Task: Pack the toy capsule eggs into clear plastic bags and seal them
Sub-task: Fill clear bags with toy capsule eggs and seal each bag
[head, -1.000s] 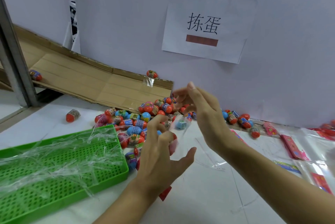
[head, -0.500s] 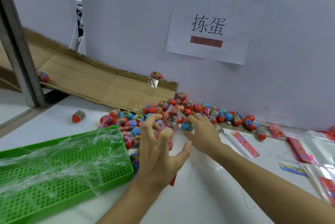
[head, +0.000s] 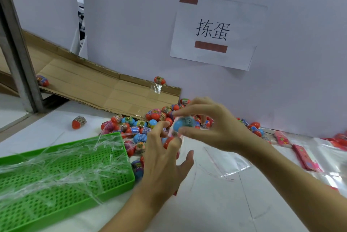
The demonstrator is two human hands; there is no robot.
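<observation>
- Your right hand (head: 216, 128) has lifted off the heap it was reaching into half a second ago and now pinches a blue egg (head: 183, 123) between thumb and curled fingertips.
- Your left hand (head: 165, 158), just below and touching close, has its fingers curled round a clear bag (head: 175, 137) with a red egg (head: 169, 142) showing inside; its thumb sticks out free.
- The blue egg sits right at the top of the bag, so you seem to be loading it; whether it is already past the opening I cannot tell.
- Just beyond both hands lies the pile of eggs (head: 142, 126), still large, so much packing remains.
- To the right of your right hand, flat empty bags (head: 225, 164) lie on the white table (head: 216, 209).
- Left of your left hand stands a green tray (head: 62, 175) with loose plastic film over it.
</observation>
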